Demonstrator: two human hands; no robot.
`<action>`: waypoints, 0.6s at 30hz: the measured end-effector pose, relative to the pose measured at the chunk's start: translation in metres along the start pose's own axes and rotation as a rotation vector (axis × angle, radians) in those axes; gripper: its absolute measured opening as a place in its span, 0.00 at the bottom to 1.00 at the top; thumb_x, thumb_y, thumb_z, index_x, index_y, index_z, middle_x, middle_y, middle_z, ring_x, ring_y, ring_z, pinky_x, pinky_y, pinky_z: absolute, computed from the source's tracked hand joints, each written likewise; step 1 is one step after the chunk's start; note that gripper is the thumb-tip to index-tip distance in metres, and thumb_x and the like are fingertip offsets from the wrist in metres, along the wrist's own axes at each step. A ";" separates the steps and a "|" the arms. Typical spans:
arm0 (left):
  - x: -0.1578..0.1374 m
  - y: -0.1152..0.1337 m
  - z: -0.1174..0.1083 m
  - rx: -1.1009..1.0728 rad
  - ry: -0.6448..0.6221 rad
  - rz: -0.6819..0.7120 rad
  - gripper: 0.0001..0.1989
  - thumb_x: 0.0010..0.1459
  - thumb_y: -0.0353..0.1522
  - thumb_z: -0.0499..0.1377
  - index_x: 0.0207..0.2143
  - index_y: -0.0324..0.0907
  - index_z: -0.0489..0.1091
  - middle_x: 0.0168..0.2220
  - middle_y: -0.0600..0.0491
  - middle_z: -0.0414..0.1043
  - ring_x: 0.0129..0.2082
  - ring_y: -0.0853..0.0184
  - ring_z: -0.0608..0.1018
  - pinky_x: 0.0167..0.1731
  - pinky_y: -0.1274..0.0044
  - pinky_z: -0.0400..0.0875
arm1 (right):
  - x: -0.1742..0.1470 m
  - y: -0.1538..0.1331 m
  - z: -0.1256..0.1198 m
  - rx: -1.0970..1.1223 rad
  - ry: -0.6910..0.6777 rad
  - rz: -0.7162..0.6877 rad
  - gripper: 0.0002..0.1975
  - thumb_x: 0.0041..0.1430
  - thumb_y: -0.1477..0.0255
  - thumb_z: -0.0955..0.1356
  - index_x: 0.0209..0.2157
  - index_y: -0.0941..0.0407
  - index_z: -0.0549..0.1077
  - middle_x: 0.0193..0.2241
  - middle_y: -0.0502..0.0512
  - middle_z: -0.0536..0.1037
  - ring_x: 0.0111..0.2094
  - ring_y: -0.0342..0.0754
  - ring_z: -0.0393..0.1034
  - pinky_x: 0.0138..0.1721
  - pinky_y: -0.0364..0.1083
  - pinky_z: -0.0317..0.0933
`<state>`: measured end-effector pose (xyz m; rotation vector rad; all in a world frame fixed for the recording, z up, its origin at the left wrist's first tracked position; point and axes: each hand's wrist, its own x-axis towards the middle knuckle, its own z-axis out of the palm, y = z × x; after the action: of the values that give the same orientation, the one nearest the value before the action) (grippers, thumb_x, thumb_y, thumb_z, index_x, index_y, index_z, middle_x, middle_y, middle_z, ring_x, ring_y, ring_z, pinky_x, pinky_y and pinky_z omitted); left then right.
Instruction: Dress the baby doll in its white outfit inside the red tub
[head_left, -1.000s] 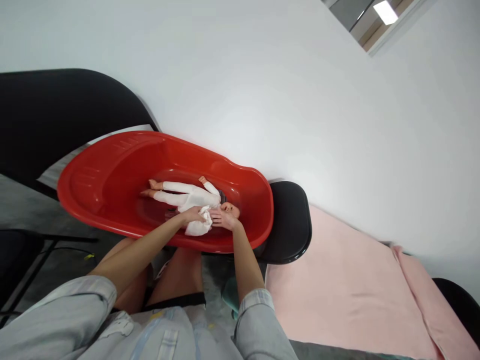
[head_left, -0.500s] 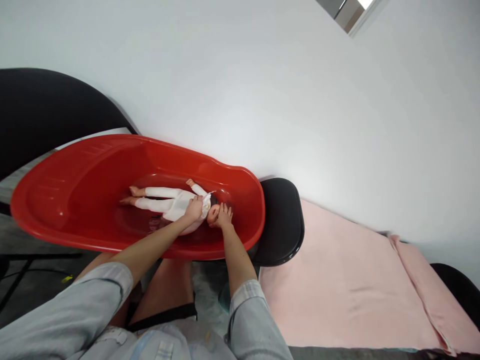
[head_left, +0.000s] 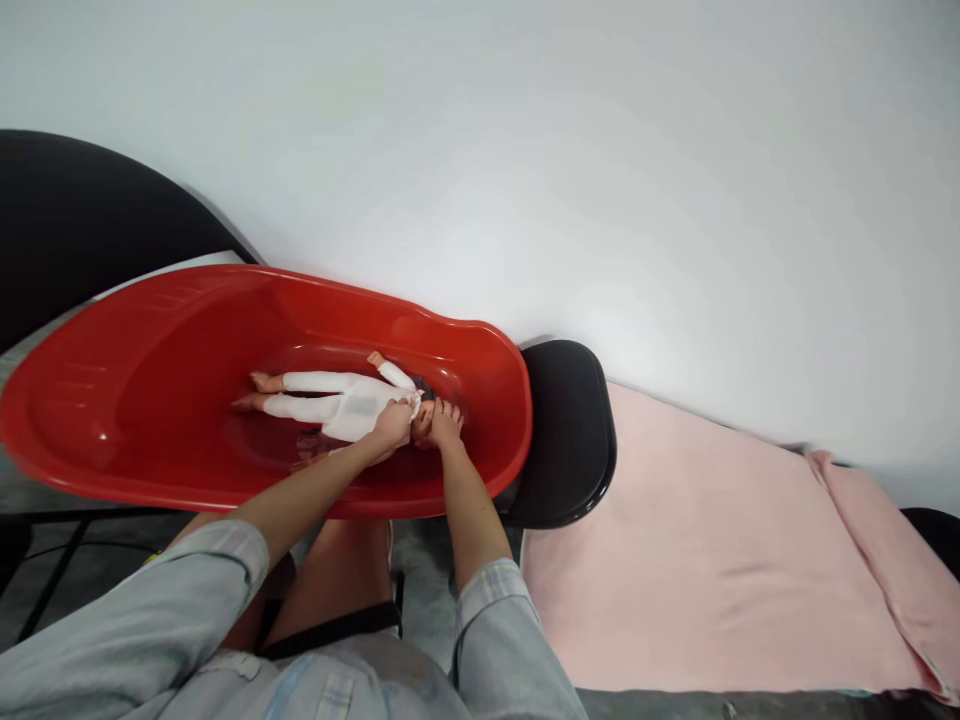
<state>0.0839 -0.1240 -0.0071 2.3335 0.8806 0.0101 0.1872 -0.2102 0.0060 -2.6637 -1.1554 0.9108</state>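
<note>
Inside a red baby bathtub [head_left: 150,400], a white-clad doll [head_left: 337,400] is gripped at the chest by the left hand [head_left: 394,425]; its head is cupped by the right hand [head_left: 444,425].

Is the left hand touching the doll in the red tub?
Touching. The head view shows the left hand pressed on the doll at its upper chest, no gap.

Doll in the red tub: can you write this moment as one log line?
left hand: on doll chest | right hand: at doll's head | doll: lying in red tub | pink towel: right of tub
</note>
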 end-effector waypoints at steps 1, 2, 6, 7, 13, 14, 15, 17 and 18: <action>-0.002 -0.002 0.000 0.031 -0.011 -0.010 0.15 0.63 0.30 0.60 0.51 0.35 0.76 0.48 0.38 0.77 0.52 0.53 0.77 0.52 0.71 0.71 | 0.000 0.000 0.000 -0.001 -0.002 -0.005 0.68 0.46 0.66 0.82 0.79 0.54 0.42 0.78 0.64 0.44 0.78 0.65 0.34 0.76 0.62 0.34; -0.004 -0.004 0.000 0.060 -0.023 -0.019 0.15 0.63 0.29 0.60 0.50 0.34 0.77 0.47 0.37 0.77 0.52 0.52 0.77 0.54 0.70 0.71 | 0.001 0.000 0.001 -0.003 -0.003 -0.007 0.68 0.45 0.66 0.82 0.79 0.54 0.42 0.78 0.63 0.44 0.78 0.65 0.34 0.76 0.62 0.34; -0.010 -0.009 0.000 0.156 -0.085 -0.019 0.14 0.61 0.25 0.57 0.45 0.33 0.79 0.49 0.34 0.77 0.52 0.52 0.77 0.57 0.69 0.70 | 0.001 -0.001 0.002 -0.004 0.011 0.000 0.68 0.45 0.66 0.82 0.79 0.56 0.42 0.78 0.65 0.45 0.78 0.65 0.35 0.76 0.62 0.34; -0.012 -0.010 0.000 0.172 -0.102 -0.016 0.14 0.61 0.25 0.56 0.44 0.33 0.80 0.50 0.34 0.77 0.52 0.53 0.77 0.57 0.69 0.70 | 0.000 -0.001 0.002 0.000 0.018 0.001 0.68 0.45 0.65 0.82 0.79 0.57 0.42 0.78 0.65 0.45 0.78 0.65 0.35 0.76 0.62 0.34; -0.021 -0.012 -0.008 0.222 -0.198 -0.066 0.09 0.64 0.29 0.59 0.37 0.36 0.80 0.42 0.38 0.80 0.46 0.52 0.82 0.47 0.71 0.75 | -0.005 -0.005 -0.004 0.008 -0.005 0.017 0.68 0.46 0.66 0.82 0.79 0.56 0.42 0.78 0.65 0.43 0.78 0.65 0.33 0.76 0.61 0.34; -0.021 -0.012 -0.013 0.225 -0.199 -0.079 0.10 0.65 0.31 0.60 0.37 0.35 0.80 0.41 0.38 0.81 0.45 0.51 0.82 0.46 0.71 0.75 | -0.005 -0.006 -0.005 0.007 -0.012 0.019 0.68 0.47 0.65 0.82 0.79 0.55 0.41 0.78 0.65 0.43 0.78 0.65 0.33 0.76 0.61 0.34; -0.021 -0.013 -0.019 0.224 -0.184 -0.089 0.10 0.66 0.32 0.61 0.38 0.34 0.80 0.42 0.38 0.81 0.46 0.50 0.82 0.46 0.70 0.75 | -0.006 -0.006 -0.005 0.007 -0.015 0.020 0.68 0.47 0.65 0.82 0.79 0.56 0.41 0.78 0.65 0.43 0.78 0.65 0.33 0.76 0.62 0.34; -0.017 -0.014 -0.034 0.211 -0.092 -0.102 0.13 0.67 0.32 0.61 0.48 0.33 0.79 0.47 0.37 0.80 0.51 0.49 0.81 0.49 0.70 0.73 | -0.006 -0.007 -0.006 0.012 -0.014 0.023 0.68 0.47 0.64 0.82 0.79 0.56 0.41 0.78 0.66 0.43 0.78 0.65 0.34 0.76 0.62 0.35; -0.015 -0.014 -0.041 0.200 -0.025 -0.112 0.16 0.68 0.31 0.60 0.54 0.32 0.76 0.51 0.37 0.79 0.53 0.50 0.80 0.50 0.71 0.72 | -0.007 -0.008 -0.006 0.012 -0.012 0.024 0.69 0.47 0.64 0.82 0.79 0.55 0.41 0.78 0.66 0.43 0.78 0.65 0.34 0.76 0.62 0.35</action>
<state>0.0554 -0.1017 0.0210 2.4574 1.0407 -0.1606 0.1823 -0.2084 0.0165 -2.6718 -1.1186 0.9353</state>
